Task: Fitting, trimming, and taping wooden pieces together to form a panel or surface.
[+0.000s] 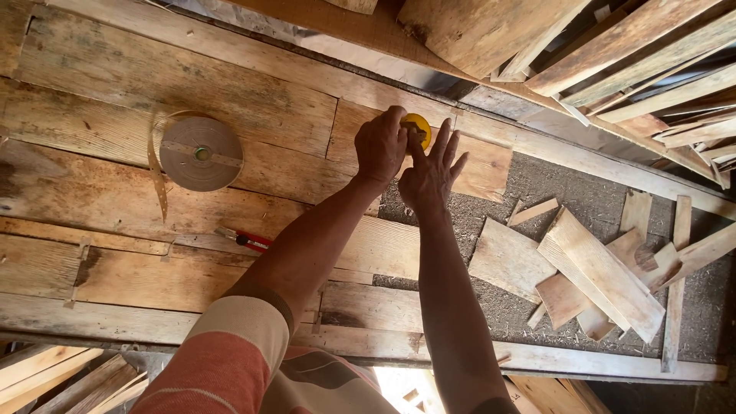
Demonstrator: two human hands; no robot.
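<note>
Left hand [380, 146] clenching around a small yellow object [418, 127], possibly a tape measure; right hand [431, 175] pressing open-fingered at its five o'clock; probably light, rigid, gripping by body.

Both arms stretched forward, hands side by side. Left hand [380, 146] fisted, knuckles up. Right hand [431, 175] fingers spread.

Grey tape roll [201, 153] on plank bench [115, 199]; red-handled tool [247, 240] nearby; wood offcuts [598, 276] right.
</note>
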